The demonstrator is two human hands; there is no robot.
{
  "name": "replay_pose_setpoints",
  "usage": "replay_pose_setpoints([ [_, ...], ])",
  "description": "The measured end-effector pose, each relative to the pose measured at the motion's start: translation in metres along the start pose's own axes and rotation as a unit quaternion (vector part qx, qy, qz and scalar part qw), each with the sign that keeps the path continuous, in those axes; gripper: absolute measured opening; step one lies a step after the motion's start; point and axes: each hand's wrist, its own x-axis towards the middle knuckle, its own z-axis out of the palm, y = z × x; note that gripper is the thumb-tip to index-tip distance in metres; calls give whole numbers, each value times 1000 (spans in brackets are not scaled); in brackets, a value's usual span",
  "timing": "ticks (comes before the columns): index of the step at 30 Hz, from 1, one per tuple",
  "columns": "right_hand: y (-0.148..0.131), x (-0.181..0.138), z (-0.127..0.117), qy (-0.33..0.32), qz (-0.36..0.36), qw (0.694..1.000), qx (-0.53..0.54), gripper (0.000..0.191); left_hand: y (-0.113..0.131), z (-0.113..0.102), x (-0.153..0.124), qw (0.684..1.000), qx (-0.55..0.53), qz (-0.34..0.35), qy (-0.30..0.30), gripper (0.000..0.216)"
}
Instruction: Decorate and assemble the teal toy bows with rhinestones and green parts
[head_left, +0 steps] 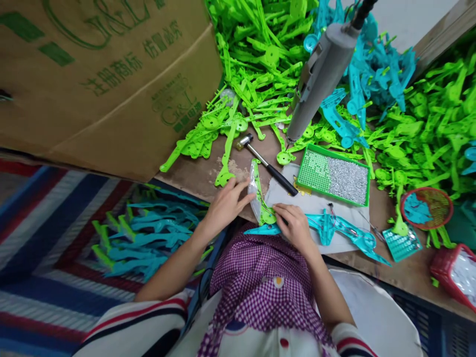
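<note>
At the table edge in front of me, a curved clear plastic piece (255,193) stands against a narrow bright green plastic part (266,216). The thumb and index fingertip of my left hand (225,204) press on the clear piece's outer edge; the other fingers are loosely bent. My right hand (293,225) pinches the lower end of the green part, its fingers closed and pointing left. Below and beside it lies a long blue plastic part (326,225) with a raised middle block, partly hidden by the right hand.
A hammer (273,171) lies beyond my hands, near a green tray (336,173) of small metal pieces. Above hangs a grey electric screwdriver (322,79). Green parts (264,54) pile up behind. A cardboard box (111,84) stands left; a red basket (427,208) sits right.
</note>
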Motion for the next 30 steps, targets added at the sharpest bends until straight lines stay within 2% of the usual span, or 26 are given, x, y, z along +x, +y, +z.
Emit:
replay_pose_setpoints([
  [3, -1, 0, -1, -5, -11, 1000, -1, 31, -1, -5, 13, 999, 20, 44, 22, 41],
  [7, 0, 0, -1, -9, -15, 1000, 6, 30, -1, -5, 29, 996, 38, 84, -1, 55],
  [11, 0, 0, 0, -12, -13, 1000, 10, 30, 1, -3, 37, 990, 104, 81, -46, 52],
  [20, 2, 0, 5, 3, -20, 1000, -16, 28, -17, -10, 48, 986, 124, 97, -51, 45],
  [25, 2, -2, 8, 7, -27, 999, -25, 29, -28, -5, 47, 986, 125, 95, -51, 46],
  [30, -1, -1, 8, 14, -38, 998, -46, 29, -35, -2, 50, 983, 133, 120, -47, 46],
])
